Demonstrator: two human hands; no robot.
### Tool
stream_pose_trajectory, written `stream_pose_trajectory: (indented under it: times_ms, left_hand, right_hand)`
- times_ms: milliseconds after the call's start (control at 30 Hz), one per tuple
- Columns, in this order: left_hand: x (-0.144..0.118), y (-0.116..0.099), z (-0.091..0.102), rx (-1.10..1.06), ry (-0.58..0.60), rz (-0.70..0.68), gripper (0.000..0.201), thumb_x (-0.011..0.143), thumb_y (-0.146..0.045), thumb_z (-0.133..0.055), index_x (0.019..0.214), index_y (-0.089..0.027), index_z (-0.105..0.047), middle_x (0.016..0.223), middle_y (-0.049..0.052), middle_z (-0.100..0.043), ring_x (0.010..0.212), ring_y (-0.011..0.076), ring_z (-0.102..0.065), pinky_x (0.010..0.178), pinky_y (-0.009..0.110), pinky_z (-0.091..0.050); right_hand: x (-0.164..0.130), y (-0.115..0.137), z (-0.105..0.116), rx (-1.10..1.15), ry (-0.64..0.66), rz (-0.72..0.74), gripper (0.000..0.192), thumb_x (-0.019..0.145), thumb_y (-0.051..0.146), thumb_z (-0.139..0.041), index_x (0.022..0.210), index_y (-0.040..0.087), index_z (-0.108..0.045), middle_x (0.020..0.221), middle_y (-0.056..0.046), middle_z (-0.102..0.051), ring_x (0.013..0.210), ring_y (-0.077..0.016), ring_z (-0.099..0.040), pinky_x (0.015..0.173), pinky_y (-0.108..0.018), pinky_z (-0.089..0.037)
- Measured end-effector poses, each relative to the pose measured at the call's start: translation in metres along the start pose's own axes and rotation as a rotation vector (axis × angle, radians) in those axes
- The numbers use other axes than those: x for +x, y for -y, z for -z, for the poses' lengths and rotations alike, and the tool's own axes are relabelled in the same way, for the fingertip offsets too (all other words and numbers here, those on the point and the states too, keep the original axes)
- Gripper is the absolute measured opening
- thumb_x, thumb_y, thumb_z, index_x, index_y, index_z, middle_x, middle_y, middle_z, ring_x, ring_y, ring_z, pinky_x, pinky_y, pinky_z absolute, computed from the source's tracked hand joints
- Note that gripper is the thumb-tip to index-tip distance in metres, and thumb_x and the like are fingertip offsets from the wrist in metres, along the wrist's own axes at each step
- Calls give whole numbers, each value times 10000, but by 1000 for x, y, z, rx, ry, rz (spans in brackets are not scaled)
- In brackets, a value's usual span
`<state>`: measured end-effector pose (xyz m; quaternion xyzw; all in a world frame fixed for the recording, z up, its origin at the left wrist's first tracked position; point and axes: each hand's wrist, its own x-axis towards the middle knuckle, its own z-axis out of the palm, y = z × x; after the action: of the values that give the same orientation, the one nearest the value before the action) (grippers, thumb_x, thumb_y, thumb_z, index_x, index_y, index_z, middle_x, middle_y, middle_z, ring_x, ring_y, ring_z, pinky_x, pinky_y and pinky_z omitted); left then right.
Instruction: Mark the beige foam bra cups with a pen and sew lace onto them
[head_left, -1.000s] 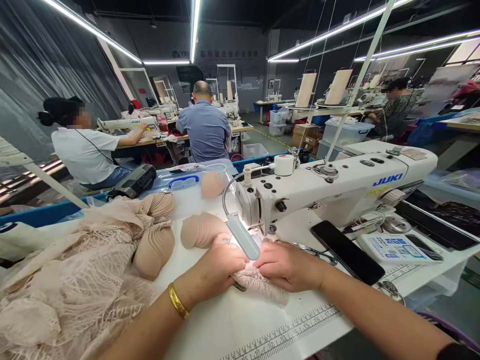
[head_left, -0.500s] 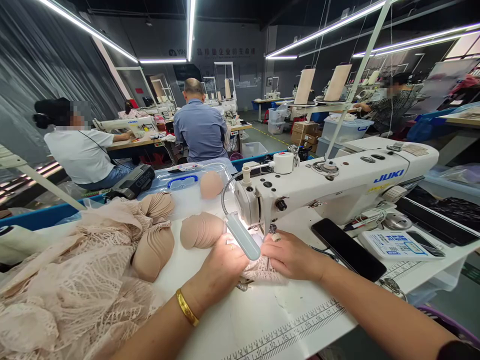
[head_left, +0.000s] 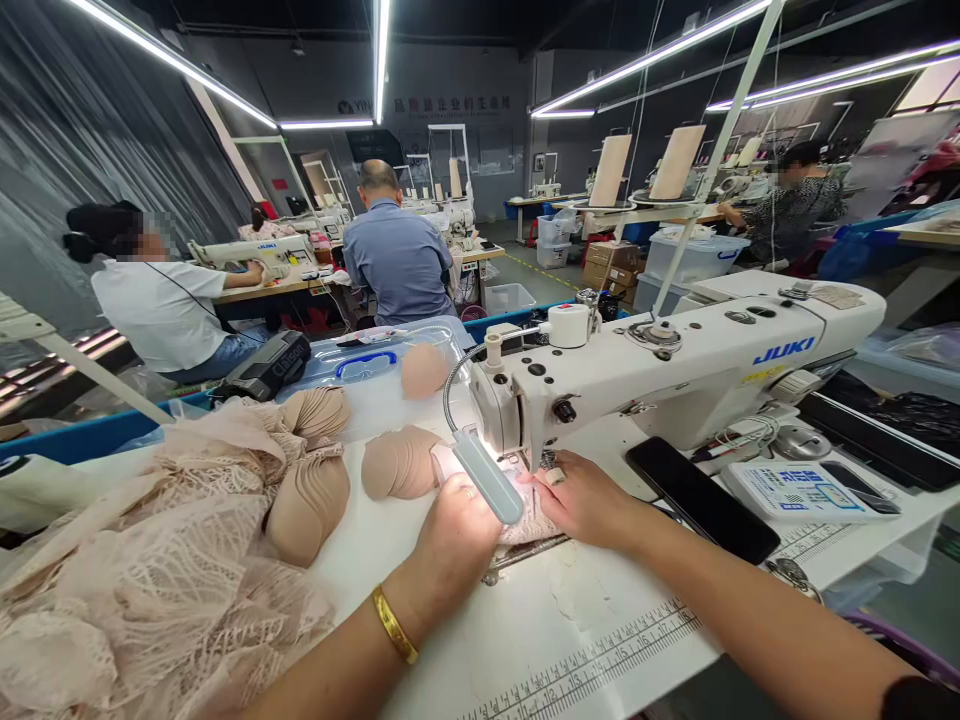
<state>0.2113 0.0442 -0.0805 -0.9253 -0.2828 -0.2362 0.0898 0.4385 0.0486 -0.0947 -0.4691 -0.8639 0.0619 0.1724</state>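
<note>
While both hands press a small piece of lace (head_left: 534, 522) flat on the table (head_left: 600, 640) under the head of the sewing machine (head_left: 675, 375), neither is clenched; the left hand (head_left: 457, 530) lies beneath the lamp (head_left: 487, 478), fingers spread; the right hand (head_left: 585, 500) holds the lace just beside the needle; 2 foam cups (head_left: 397, 462) sit near.

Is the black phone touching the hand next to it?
Apart. The head view shows bare white table between the black phone and the right hand, which rests on the lace piece.
</note>
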Motion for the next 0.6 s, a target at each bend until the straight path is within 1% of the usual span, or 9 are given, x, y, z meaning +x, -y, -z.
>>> stream_pose_trajectory:
  times_ms: [67,133,200,300,367,467,500,533,600]
  left_hand:
    - [0,-1,9,-78,-3,-19,416,847,29,-472,1127,-212,-663,856,51,-707,859,247,-673,814,416,-547]
    - [-1,-1,18,-178,45,13,416,785,33,-478,1065,-215,-660,874,50,-702,921,250,-674,850,407,-543]
    - [-3,-1,25,-231,140,70,346,736,-2,-519,969,-219,-655,903,49,-695,969,263,-662,908,432,-525]
    - [-3,-2,33,-176,280,157,156,751,-125,-613,871,-218,-651,909,58,-675,928,289,-638,912,500,-500]
    - [-1,-4,37,-188,304,208,170,759,-175,-640,922,-221,-659,965,73,-678,939,296,-632,886,487,-513]
    - [1,-7,43,-374,268,213,382,754,-127,-618,1116,-249,-626,1237,78,-663,1137,281,-602,988,426,-516]
    - [0,-7,46,-431,282,195,416,750,-102,-605,1135,-261,-610,1303,68,-641,1192,267,-580,1029,401,-502]
    - [-1,-7,48,-468,322,179,433,738,-75,-590,1126,-267,-600,1328,56,-627,1215,253,-567,1046,378,-493]
    - [-5,-6,51,-459,420,156,465,698,-32,-563,1098,-267,-587,1275,45,-638,1170,244,-575,998,363,-499]
  right_hand:
    - [-1,-1,1,28,-1,14,267,922,70,-498,996,172,-734,963,-124,-738,952,-289,-652,885,-395,-517]
    - [-2,-3,1,44,-10,59,270,927,70,-487,1009,172,-723,954,-119,-732,960,-284,-650,896,-397,-521]
    - [-3,-3,2,42,-32,112,277,925,67,-483,1038,172,-712,951,-115,-728,958,-280,-642,888,-396,-525]
    - [-8,1,2,24,-93,183,293,933,88,-505,1146,170,-688,965,-117,-728,937,-275,-629,861,-399,-523]
    - [-11,6,2,38,-115,275,298,971,165,-548,1251,189,-646,1076,-125,-736,1023,-278,-627,892,-409,-510]
    - [-13,14,-2,57,-112,434,406,1002,366,-644,1378,238,-561,1353,-133,-666,1268,-296,-552,955,-414,-463]
    - [-12,14,-4,42,-125,449,419,1000,380,-655,1382,241,-553,1370,-132,-653,1265,-293,-548,951,-408,-449]
    - [-10,14,-8,10,-143,438,383,1002,334,-645,1364,236,-563,1321,-127,-669,1192,-280,-573,935,-399,-438]
    - [-6,11,-14,-80,-167,381,281,972,148,-579,1240,217,-621,1099,-90,-708,940,-238,-586,898,-386,-419]
